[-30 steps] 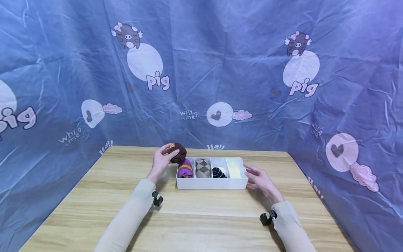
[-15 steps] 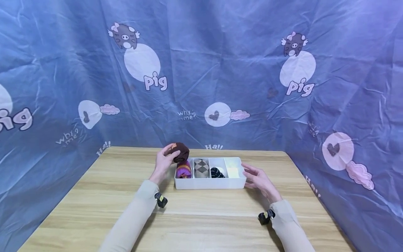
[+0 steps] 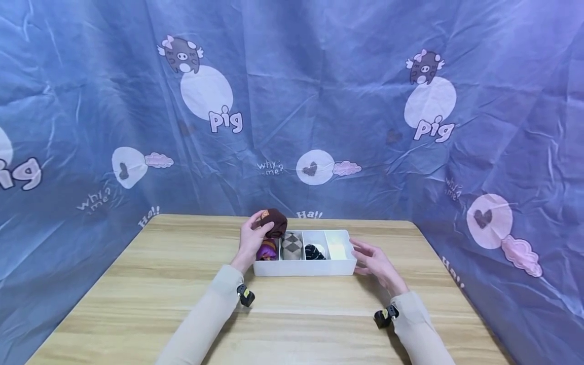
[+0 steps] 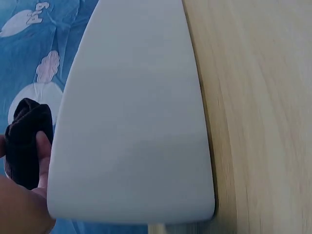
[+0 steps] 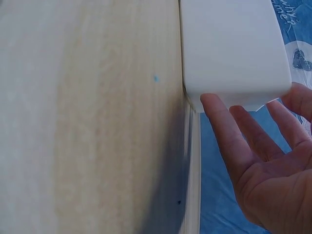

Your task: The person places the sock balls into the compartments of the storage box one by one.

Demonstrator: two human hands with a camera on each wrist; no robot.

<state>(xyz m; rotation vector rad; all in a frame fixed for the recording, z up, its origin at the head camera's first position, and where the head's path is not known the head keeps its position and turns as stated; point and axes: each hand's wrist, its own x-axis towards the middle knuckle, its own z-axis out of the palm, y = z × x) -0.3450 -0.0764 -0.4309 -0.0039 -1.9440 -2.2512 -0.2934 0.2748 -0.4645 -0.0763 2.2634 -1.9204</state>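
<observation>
A dark brown rolled sock with a small orange patch is pinched between the thumb and fingers of my left hand, above the back of a white divided box. In the left wrist view the same brown sock shows beyond the box's long wall. Below that hand a purple and orange striped sock fills the leftmost compartment, partly hidden. Beside it lie an argyle sock and a black sock with white lines. My right hand touches the box's right end with extended fingers.
The box stands on a wooden table, near its back edge. A blue printed curtain hangs behind and along both sides. The box's rightmost compartment shows its white floor.
My left hand has carried the brown sock to the right, from over the leftmost compartment towards the argyle sock. The right hand stays at the box's end.
</observation>
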